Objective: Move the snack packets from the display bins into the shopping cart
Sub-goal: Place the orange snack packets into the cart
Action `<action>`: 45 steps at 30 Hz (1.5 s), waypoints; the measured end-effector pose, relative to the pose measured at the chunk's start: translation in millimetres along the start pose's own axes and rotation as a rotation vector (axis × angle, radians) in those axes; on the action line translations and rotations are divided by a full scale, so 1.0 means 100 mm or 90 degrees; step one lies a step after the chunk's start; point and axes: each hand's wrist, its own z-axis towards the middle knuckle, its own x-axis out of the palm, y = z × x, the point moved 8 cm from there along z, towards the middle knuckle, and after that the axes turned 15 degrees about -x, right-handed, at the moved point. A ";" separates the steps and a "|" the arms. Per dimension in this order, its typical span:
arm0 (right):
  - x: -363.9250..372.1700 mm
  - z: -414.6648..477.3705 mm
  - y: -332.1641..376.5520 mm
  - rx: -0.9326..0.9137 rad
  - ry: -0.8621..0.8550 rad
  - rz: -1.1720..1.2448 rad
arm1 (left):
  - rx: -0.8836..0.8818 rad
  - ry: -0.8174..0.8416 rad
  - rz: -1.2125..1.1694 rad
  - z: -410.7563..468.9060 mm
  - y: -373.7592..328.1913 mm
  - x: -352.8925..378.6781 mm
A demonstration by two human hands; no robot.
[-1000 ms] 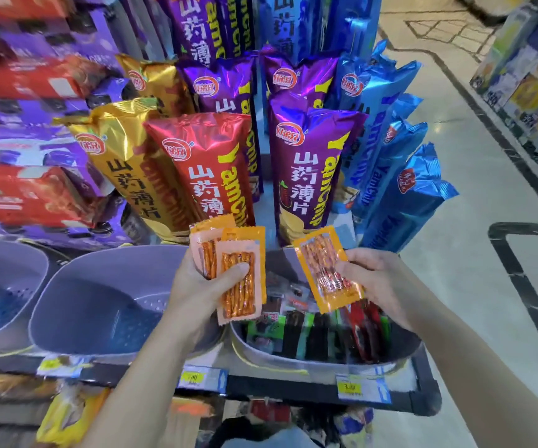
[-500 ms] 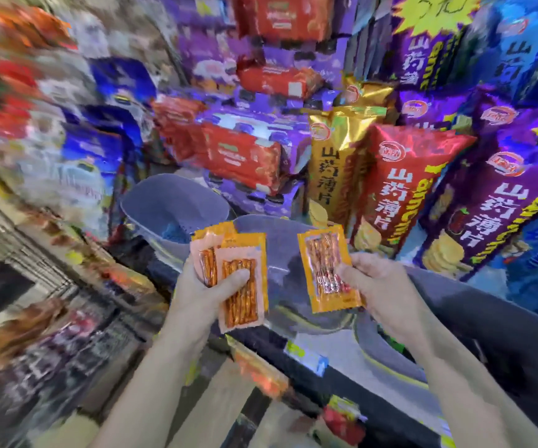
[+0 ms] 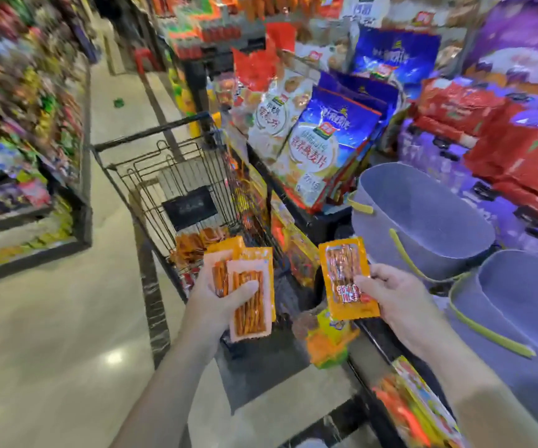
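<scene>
My left hand (image 3: 217, 303) grips a small stack of orange snack packets (image 3: 251, 297), thumb pressed across the front one. My right hand (image 3: 390, 294) pinches a single orange snack packet (image 3: 345, 279) by its lower right edge. Both hands hover near the close end of the black wire shopping cart (image 3: 177, 176), which stands in the aisle just ahead and left. Several orange packets (image 3: 196, 245) lie in the cart's bottom. Two grey display bins (image 3: 423, 221) sit on the shelf to the right; their insides show no packets from here.
Oatmeal bags (image 3: 322, 140) and red and purple boxes (image 3: 520, 150) fill the display on the right. A stocked shelf (image 3: 25, 124) lines the aisle's left side. Pale floor (image 3: 51, 334) runs between them. More packaged goods (image 3: 413, 412) hang below the bins.
My view has swung left from the chip display and bins to the aisle, bringing the cart into sight. Both hands keep the same packets, now held beside the cart.
</scene>
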 end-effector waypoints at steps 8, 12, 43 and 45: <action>1.11 0.86 -0.44 0.023 0.149 -0.062 | -0.029 -0.139 -0.057 0.36 0.07 -1.10; 1.50 1.35 -0.73 0.042 0.197 -0.082 | -0.053 -0.190 -0.060 0.72 0.06 -1.38; 3.71 5.02 -4.28 0.293 0.229 -0.176 | -0.375 -0.383 -0.058 5.79 1.13 -2.59; 3.76 5.11 -4.66 0.288 0.219 -0.181 | -0.376 -0.394 -0.069 6.08 1.39 -2.64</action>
